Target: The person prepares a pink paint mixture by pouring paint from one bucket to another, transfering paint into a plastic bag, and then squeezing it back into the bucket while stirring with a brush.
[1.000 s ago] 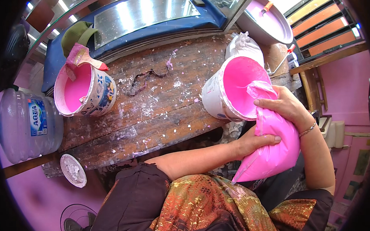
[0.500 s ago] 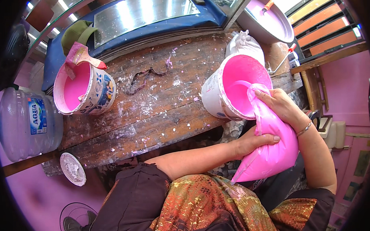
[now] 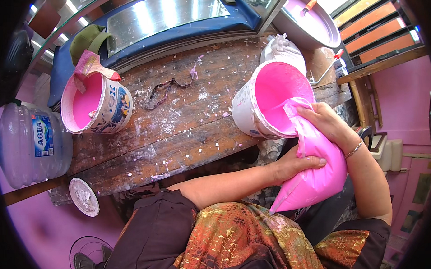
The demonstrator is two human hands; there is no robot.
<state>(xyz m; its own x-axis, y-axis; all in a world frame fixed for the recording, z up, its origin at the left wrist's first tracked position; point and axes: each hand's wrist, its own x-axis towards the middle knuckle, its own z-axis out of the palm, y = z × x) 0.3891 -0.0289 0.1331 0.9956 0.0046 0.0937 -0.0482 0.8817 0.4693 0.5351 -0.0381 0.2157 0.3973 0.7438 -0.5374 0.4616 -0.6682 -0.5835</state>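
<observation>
A plump pink plastic bag point(image 3: 314, 178) is held in both hands, its neck tipped over the rim of a white bucket point(image 3: 245, 109) with pink liquid inside. My left hand point(image 3: 297, 165) is closed round the bag's middle, thumb across its front. My right hand point(image 3: 324, 121) grips the neck at the bucket's mouth, thumb on top. To the left, a second white bucket point(image 3: 117, 109) holds pink liquid, with a pink-stained brush point(image 3: 87, 63) lying across its rim.
Paint-spattered wooden bench point(image 3: 177, 126); large plastic water jug point(image 3: 21, 146) and white lid point(image 3: 84, 197) at left; blue pad with shiny panel point(image 3: 164, 17), green cap point(image 3: 81, 42) behind; white sack point(image 3: 284, 51), large pale tub point(image 3: 306, 22), red-handled roller frame point(image 3: 334, 64) at back right; fan point(image 3: 87, 262) below.
My right hand and the bag's neck have shifted slightly at the bucket's mouth. The bucket sits slightly higher in the picture. My left hand keeps its grip on the bag.
</observation>
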